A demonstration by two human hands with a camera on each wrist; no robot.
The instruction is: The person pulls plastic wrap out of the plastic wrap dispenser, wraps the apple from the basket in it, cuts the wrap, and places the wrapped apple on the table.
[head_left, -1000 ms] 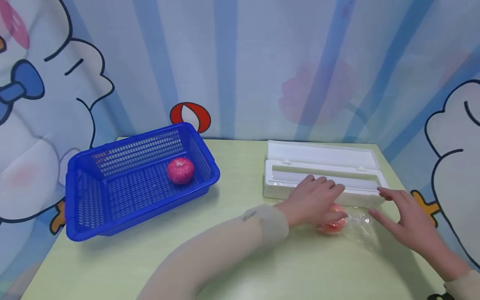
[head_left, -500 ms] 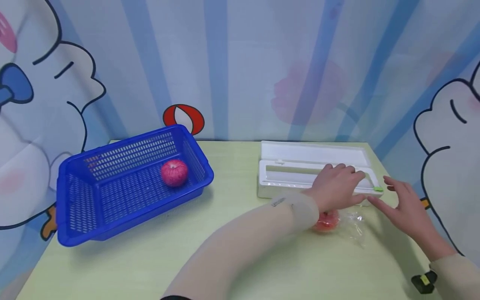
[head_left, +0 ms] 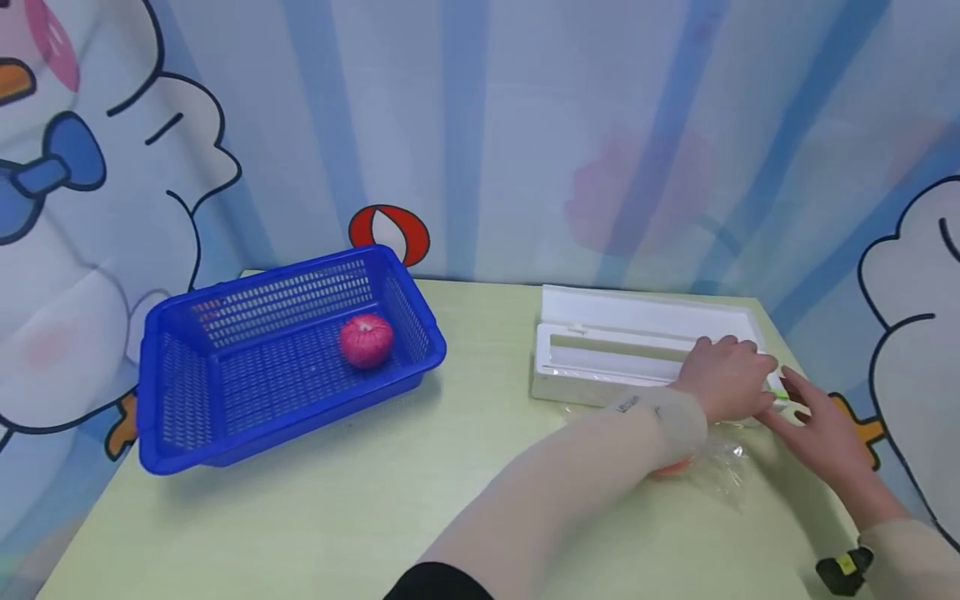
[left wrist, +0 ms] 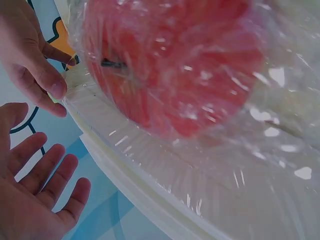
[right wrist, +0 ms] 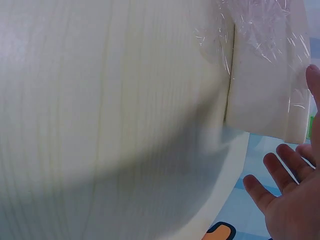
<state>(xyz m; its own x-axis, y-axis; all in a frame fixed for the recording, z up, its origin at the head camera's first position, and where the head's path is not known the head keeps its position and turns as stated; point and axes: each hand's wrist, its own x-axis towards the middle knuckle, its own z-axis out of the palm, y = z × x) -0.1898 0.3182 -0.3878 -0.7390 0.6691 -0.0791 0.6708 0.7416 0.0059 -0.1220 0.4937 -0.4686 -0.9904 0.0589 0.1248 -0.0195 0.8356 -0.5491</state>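
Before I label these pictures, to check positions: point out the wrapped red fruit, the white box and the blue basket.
Wrapped red fruit [left wrist: 175,67], left wrist view, middle of its red side.
White box [head_left: 596,390], head view, its front wall.
Blue basket [head_left: 277,358], head view, its mesh floor.

Head view: wrapped apple [head_left: 672,467] mostly hidden by left sleeve [head_left: 570,479].

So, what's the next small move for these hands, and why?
I'd probably slide the green tab leftward along the white box: the left hand and right hand are both near the tab's end, and clear film seems to run uncut from the box to the wrapped apple.
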